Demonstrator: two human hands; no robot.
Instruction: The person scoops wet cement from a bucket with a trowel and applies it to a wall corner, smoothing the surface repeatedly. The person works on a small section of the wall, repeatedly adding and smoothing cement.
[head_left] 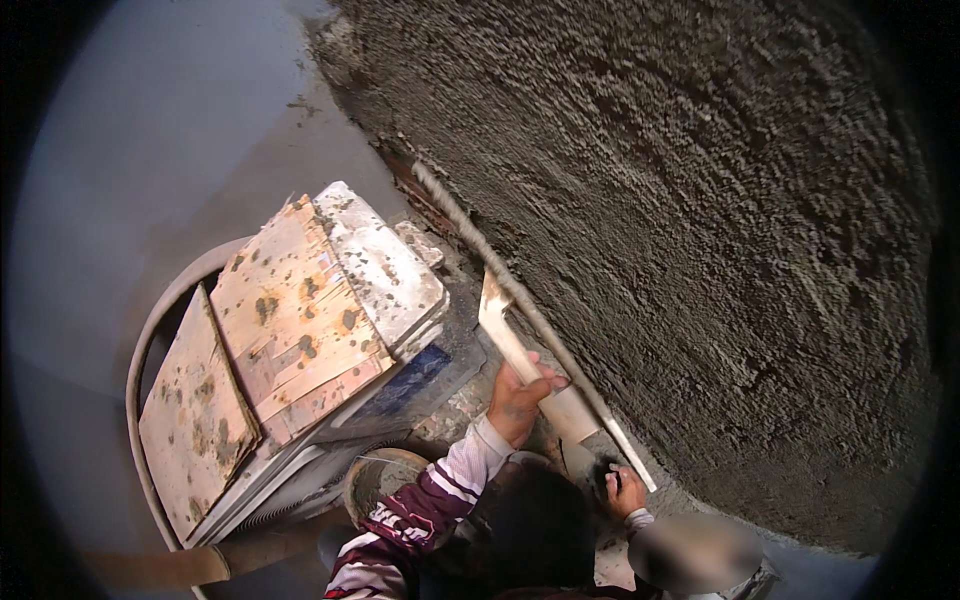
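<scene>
My left hand [518, 405] grips a pale, long plastering float [502, 325] near its middle, the tool lying diagonally along the foot of the rough wet plaster wall [700, 230]. Beside it a long, cement-smeared straight bar [530, 315] runs along the wall's lower edge. Lower right, my right hand [625, 490] is curled beside a dark patch near the float's lower end; what it holds, if anything, I cannot make out. A round bucket [365, 465] with grey mortar sits left of my striped left sleeve, partly hidden by it.
At left, mortar-spattered boards [285, 330] and white panels [365, 250] are stacked over bulky items, with a curved hose or rail [150, 330] looping round them. Behind is a grey smooth surface [120, 170]. A strip of brick [425, 205] shows beside the plaster's edge.
</scene>
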